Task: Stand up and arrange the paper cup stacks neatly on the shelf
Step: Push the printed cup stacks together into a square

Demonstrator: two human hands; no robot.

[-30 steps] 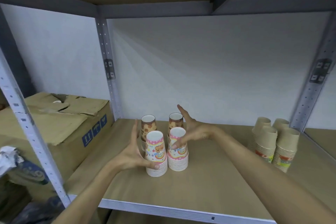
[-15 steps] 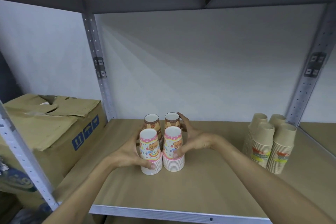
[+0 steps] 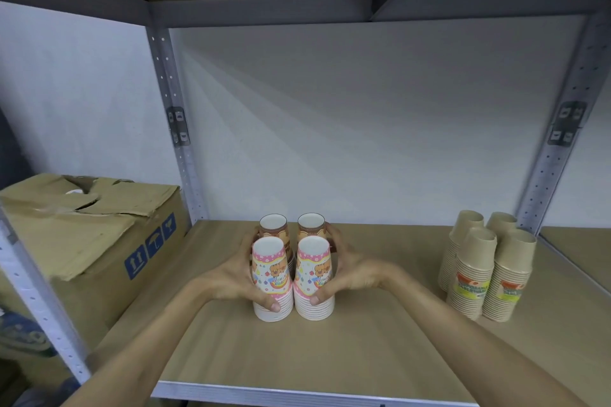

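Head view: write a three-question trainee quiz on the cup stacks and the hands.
1. True or false: the pink cup stacks lie on their sides.
2. How many plain brown cup stacks stand at the right of the shelf? A) two B) four C) six
3. Fill in: the left hand and right hand press the centre group of ____ stacks from both sides.

Key: 1 false; 2 B; 3 four.

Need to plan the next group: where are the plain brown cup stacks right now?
The brown cup stacks stand upside down as a cluster of four at the shelf's right end, beside the rear right upright, well clear of both hands.
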